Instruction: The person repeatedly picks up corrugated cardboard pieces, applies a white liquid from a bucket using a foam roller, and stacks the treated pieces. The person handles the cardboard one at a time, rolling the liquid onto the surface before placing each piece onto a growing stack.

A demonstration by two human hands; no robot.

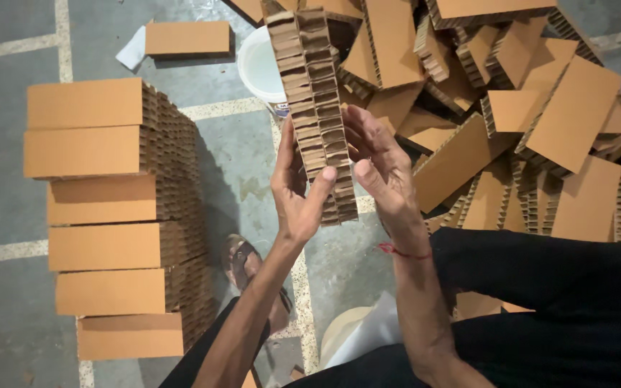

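I hold a thick brown honeycomb cardboard block [315,79] edge-on, its open cells facing me. My left hand [297,192] grips its lower end, thumb across the cell face. Against the block's right side rests my right hand [386,169], fingers spread and pressing the panel. A red thread circles my right wrist [404,251]. The block's lower end sits between both palms.
A tall stepped stack of cardboard blocks [109,215] stands at left. A loose heap of the same blocks [533,115] fills the upper right. A white bucket [261,68] sits behind the held block. One block [187,37] lies on the grey floor. My sandalled foot [242,262] shows below.
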